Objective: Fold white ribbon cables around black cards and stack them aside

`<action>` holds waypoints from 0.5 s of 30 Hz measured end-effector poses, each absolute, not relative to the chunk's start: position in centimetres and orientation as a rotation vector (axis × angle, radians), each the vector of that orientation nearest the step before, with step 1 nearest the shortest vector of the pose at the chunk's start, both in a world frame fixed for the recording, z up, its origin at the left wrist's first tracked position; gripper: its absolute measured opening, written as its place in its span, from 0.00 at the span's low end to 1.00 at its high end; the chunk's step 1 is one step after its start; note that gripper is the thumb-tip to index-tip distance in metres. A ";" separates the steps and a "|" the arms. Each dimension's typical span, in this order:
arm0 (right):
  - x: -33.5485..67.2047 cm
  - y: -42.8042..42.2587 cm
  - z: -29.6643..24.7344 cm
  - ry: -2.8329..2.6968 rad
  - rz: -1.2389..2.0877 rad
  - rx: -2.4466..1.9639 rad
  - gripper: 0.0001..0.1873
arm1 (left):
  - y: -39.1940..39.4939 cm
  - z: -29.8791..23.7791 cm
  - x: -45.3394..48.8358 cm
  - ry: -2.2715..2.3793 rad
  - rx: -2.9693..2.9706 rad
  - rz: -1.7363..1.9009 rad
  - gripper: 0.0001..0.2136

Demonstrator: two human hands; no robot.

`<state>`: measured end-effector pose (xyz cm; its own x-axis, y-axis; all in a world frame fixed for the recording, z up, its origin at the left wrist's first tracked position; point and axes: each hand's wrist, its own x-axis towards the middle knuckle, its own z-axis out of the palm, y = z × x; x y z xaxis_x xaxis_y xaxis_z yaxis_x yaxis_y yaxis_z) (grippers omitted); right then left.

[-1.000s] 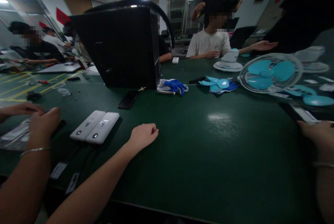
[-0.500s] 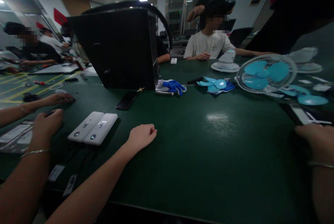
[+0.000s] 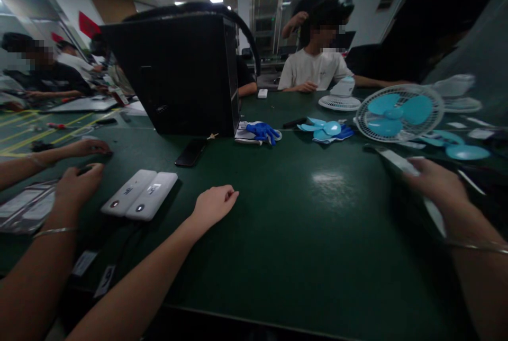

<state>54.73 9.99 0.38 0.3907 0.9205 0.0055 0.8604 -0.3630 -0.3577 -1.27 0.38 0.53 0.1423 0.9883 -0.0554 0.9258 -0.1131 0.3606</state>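
My left hand [image 3: 215,205] rests on the green table with its fingers curled in a loose fist, and nothing shows in it. To its left lie two white power-bank-like boxes [image 3: 153,195] side by side, with cables running off the near side. On the right, my right hand [image 3: 438,182] grips a flat dark thing with a pale strip [image 3: 397,161] along it, held slanting above the table. Motion blur hides its exact kind. A black phone [image 3: 190,153] lies beyond my left hand, close to a small key [image 3: 212,136].
A big black computer case [image 3: 170,76] stands at the back. Blue-and-white gloves [image 3: 260,132], blue fan blades [image 3: 325,127] and a fan head in its white grille [image 3: 400,113] lie along the far side. At left, a co-worker's hands [image 3: 79,185] reach in; another person [image 3: 313,68] sits opposite.
My right hand has moved left and inward, bringing the flat dark thing with the pale strip along. My left hand stays in place. The co-worker's near hand at left has shifted slightly right.
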 end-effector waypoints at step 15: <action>31.1 1.7 3.2 -2.615 0.994 -1.008 0.26 | 0.0 -0.1 -0.1 1.050 1.234 0.571 0.24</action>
<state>31.05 1.70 3.20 -0.7579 0.6477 -0.0780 0.5359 0.5500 -0.6405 -0.07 0.00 -0.13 0.4449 0.8321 -0.3311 0.1753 0.2816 0.9434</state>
